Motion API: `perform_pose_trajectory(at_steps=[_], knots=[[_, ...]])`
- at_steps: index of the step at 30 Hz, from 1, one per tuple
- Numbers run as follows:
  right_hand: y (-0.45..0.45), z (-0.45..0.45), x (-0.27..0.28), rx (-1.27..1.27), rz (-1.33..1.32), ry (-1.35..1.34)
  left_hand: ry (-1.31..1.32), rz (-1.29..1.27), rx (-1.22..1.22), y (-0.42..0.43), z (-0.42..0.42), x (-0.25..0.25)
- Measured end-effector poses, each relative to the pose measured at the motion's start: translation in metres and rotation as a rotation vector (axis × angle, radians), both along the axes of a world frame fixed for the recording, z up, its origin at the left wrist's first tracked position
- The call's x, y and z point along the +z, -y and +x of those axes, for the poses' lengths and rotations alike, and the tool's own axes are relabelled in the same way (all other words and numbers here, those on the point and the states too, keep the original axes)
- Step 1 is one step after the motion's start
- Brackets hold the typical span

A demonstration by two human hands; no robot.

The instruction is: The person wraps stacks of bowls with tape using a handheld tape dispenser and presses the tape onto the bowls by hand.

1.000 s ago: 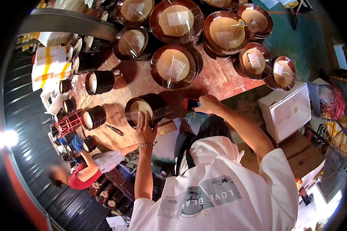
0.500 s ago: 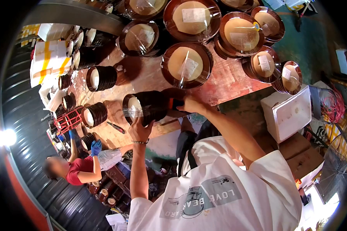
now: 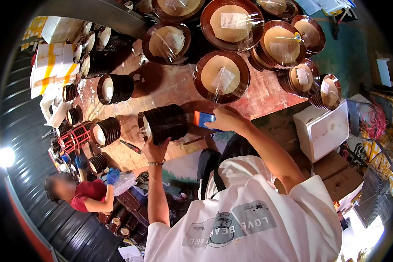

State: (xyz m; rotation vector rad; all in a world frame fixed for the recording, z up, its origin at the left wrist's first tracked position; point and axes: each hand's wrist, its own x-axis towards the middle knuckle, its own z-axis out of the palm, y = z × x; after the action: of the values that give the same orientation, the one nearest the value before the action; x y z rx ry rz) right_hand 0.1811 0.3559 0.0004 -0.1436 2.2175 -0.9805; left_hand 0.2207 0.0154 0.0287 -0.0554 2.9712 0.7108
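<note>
A stack of dark brown dishes (image 3: 167, 122) lies on its side near the front of the wooden table. My left hand (image 3: 155, 151) grips its lower left end, the thumb against the side and the fingers toward the end face. Something clear and shiny, like tape, shows at that end. Off the other end of the stack, my right hand (image 3: 227, 119) is closed around a blue tape dispenser (image 3: 202, 120) with an orange edge. The dispenser is close to the stack; whether tape joins them I cannot tell.
Wrapped brown dishes with labels (image 3: 222, 78) stand in stacks along the far side. Other stacks (image 3: 105, 132) and a red-handled tool (image 3: 131, 146) lie to the left. A co-worker in blue gloves (image 3: 112, 176) is at lower left. A white foam box (image 3: 325, 131) stands right.
The stack has turned, so more of its side and less of its end face shows. My right hand has moved slightly right with the tape dispenser, whose blue side is now visible.
</note>
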Motion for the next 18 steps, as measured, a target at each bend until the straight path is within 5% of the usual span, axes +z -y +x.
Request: perform_pose_trajectory(at_steps=[6, 8, 10, 18], knots=[[-0.071, 0.022, 0.023, 0.040, 0.174, 0.053, -0.139, -0.309, -0.075, -0.057, 0.020, -0.002], [-0.094, 0.029, 0.031, 0.014, 0.173, 0.054, 0.170, -0.367, -0.053, -0.082, 0.023, 0.003], [-0.116, 0.036, 0.026, -0.027, 0.171, 0.053, -0.173, -0.444, -0.209, -0.103, 0.033, -0.011], [-0.153, 0.060, -0.013, -0.041, 0.115, 0.090, -0.184, -0.523, -0.163, -0.121, 0.048, -0.028]])
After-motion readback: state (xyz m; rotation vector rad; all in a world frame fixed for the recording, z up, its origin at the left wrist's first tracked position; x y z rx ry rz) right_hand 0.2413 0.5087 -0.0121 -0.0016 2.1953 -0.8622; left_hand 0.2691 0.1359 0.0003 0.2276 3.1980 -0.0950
